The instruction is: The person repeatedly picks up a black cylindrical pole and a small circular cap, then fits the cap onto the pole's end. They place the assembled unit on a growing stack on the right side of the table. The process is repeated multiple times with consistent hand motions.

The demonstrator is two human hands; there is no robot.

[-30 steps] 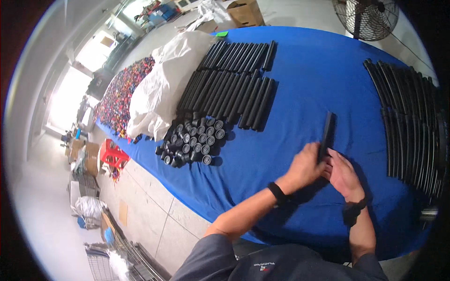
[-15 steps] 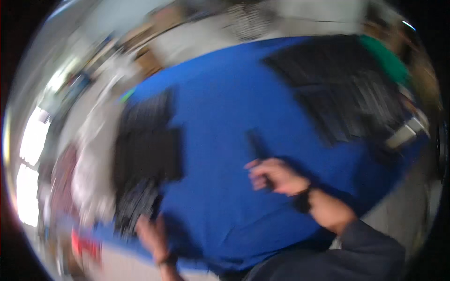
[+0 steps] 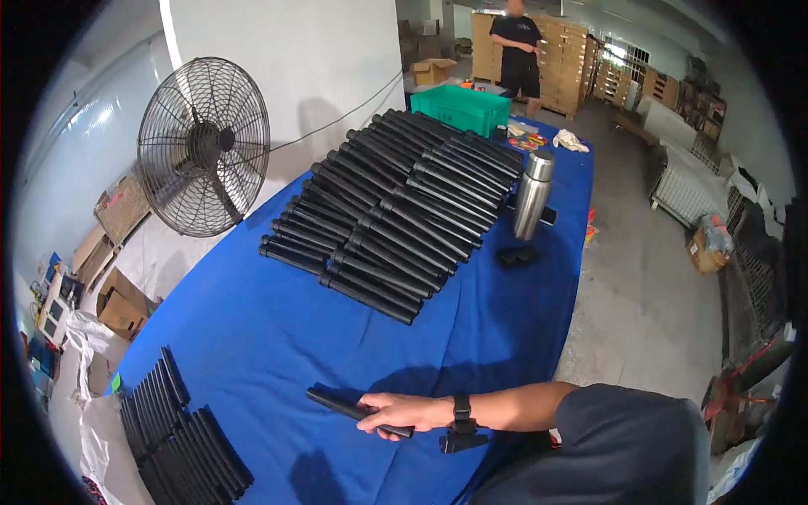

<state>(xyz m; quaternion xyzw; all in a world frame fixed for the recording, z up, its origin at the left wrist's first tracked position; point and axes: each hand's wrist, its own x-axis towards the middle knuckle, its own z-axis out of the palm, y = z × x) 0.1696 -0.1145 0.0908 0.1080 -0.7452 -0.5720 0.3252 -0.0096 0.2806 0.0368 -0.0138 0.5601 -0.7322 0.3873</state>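
Note:
My right hand [image 3: 402, 414] reaches in from the lower right and is closed round a single black tube [image 3: 337, 404]. The tube slants over the blue cloth, its far end toward the left. Beyond the hand lies a large pile of black tubes [image 3: 391, 206] with thicker collars at one end, laid side by side in overlapping rows. At the lower left is a smaller group of black tubes [image 3: 206, 459], also side by side. My left hand is out of view.
A blue cloth [image 3: 278, 337] covers the table. A steel flask [image 3: 532, 198] and a small dark object [image 3: 516, 256] stand right of the pile. Behind are a green crate [image 3: 461, 109] and a black fan [image 3: 204, 145] at the left. A person [image 3: 518, 50] stands far back.
The view has swung toward the right and far side, bringing the fan, crate and person into sight. My left hand has left the view. My right hand still holds the tube.

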